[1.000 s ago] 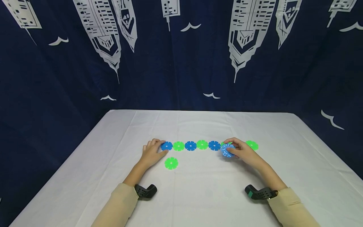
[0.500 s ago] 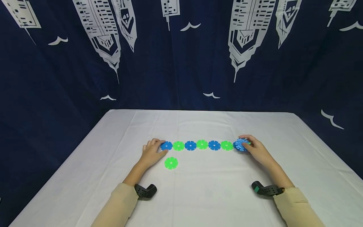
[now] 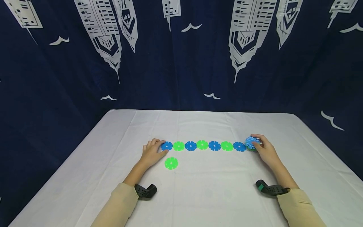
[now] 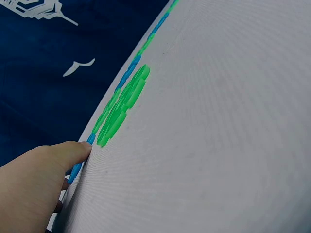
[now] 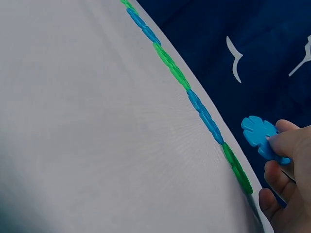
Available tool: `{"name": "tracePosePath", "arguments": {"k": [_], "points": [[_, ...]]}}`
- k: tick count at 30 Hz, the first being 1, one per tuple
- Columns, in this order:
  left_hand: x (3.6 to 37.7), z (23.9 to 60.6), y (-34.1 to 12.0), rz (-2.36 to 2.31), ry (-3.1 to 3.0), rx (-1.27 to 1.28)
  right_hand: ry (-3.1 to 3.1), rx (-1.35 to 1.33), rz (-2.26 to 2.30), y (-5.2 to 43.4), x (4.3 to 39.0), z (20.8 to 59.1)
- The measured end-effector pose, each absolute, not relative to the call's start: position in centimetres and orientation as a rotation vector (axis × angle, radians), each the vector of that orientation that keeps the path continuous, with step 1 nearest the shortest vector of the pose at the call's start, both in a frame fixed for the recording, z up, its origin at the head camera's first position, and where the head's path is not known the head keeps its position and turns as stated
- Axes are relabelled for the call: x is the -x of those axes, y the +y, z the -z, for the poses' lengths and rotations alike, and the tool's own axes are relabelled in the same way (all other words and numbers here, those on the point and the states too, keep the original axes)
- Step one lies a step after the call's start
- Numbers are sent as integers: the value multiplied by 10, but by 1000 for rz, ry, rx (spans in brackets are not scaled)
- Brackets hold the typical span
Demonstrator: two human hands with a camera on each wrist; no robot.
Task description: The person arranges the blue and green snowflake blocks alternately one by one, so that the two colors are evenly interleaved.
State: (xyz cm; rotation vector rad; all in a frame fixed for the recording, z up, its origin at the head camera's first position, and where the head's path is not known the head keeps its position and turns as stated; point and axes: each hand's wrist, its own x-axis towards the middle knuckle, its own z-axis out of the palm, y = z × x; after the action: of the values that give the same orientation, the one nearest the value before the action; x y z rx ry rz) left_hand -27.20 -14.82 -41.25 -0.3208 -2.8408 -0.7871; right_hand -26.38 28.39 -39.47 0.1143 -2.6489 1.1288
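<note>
A row of flower-shaped plastic discs, blue and green in turn, lies across the table. At its left end my left hand [image 3: 153, 153] holds the blue disc [image 3: 166, 146] between thumb and finger, flat on the cloth. My right hand [image 3: 266, 149] pinches another blue disc [image 5: 257, 131], raised above the row's right end. Beneath it, the green disc [image 5: 236, 167] is mostly hidden in the head view. Beside that one lies a blue disc [image 3: 239, 146]. Whether the right hand holds more than one disc, I cannot tell.
One separate green disc [image 3: 171, 163] lies nearer me, below the row's left part. A white cloth [image 3: 204, 192] covers the table. Behind its far edge hangs a dark blue curtain [image 3: 175, 78] with white prints. Both wrists wear black devices [image 3: 146, 191].
My right hand has moved right along the row, leaving a blue disc between two green ones, and still holds a blue disc. The left hand has stayed in place.
</note>
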Motion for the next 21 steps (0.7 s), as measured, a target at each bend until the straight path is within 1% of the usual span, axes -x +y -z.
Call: {"name": "tracePosePath", "arguments": {"k": [21], "points": [[271,412,-148,781,-2837,328,-2609,193,-1107,309,267,407]]}}
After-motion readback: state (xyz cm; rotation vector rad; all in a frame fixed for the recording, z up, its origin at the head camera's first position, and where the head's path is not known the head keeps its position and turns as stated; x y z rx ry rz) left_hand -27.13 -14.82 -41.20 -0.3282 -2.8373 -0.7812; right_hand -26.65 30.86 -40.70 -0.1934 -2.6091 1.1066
